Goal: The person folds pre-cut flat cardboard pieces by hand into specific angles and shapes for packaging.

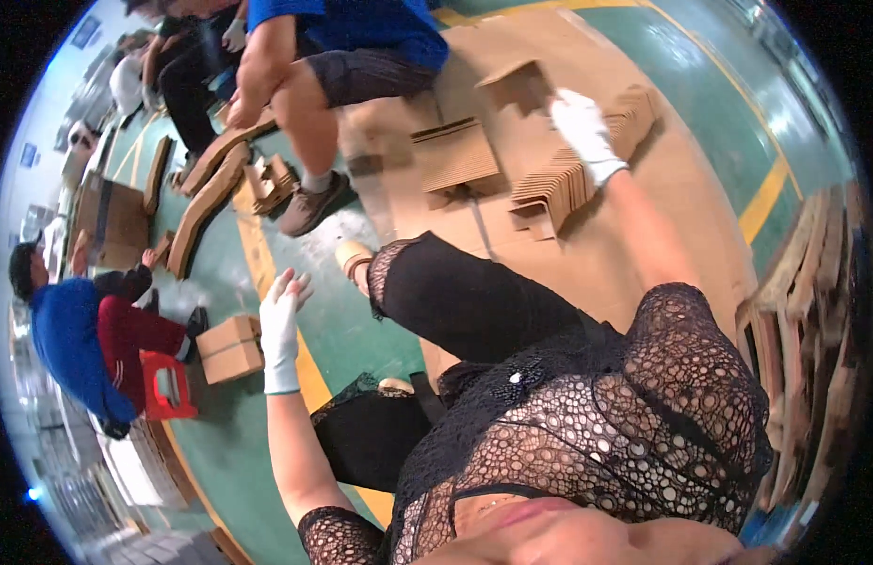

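My right hand, in a white knit glove, is stretched out over a large flat cardboard sheet. Its fingers pinch the right edge of a folded cardboard piece, which is tilted and slightly blurred. Just below that hand lies a row of nested, angled cardboard pieces. A second stack of folded cardboard pieces sits to its left. Off to the left, my left hand, gloved in white, hangs over the green floor with fingers apart and nothing in them.
A co-worker's leg and shoe stand beside the sheet. Long curved cardboard rows lie further left. Another person sits on a red stool near a closed carton. Wooden pallets stand at the right.
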A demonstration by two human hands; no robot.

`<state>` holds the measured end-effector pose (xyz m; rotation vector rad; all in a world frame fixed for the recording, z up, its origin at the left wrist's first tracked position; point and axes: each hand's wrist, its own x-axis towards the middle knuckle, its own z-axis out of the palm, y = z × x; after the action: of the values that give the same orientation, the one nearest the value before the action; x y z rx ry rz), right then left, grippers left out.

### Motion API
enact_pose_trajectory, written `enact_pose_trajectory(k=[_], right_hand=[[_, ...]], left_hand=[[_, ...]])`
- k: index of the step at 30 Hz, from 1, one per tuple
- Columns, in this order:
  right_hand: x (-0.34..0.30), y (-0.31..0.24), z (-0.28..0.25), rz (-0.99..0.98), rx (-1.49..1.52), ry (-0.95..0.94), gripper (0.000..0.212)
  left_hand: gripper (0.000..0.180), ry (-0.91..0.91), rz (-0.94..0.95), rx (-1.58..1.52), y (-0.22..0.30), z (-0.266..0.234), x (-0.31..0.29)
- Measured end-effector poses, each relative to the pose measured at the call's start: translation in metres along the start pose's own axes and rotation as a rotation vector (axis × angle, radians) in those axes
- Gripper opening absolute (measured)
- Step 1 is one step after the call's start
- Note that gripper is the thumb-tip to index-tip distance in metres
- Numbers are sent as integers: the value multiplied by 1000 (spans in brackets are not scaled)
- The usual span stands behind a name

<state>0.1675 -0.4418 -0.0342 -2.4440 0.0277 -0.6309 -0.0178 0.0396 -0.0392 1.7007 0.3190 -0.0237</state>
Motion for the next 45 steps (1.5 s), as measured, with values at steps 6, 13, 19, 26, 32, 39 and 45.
enact_pose_trajectory(k=[6, 13, 19, 26, 32, 39, 45], right_hand=[[-61, 255, -101, 735, 302, 211, 32], [-115, 301, -108, 808, -418, -46, 37], [-118, 319, -96, 715, -482, -103, 36], [-141, 286, -71, 687, -525, -257, 36], [-153, 286, -77, 721, -445, -260, 42], [-91, 183, -70, 440, -226, -105, 43], [-72, 6, 48, -350, -161, -365, 40]], left_hand=[[49, -39, -74, 112, -22, 4, 22], [50, -44, -181, 263, -50, -13, 22], [49, -34, -225, 319, -54, -8, 22], [49, -20, -209, 306, -64, -16, 24], [46, -28, -179, 308, -62, -5, 35], [47, -90, -133, 480, -57, -11, 31], [49, -72, -34, 702, -64, -33, 38]])
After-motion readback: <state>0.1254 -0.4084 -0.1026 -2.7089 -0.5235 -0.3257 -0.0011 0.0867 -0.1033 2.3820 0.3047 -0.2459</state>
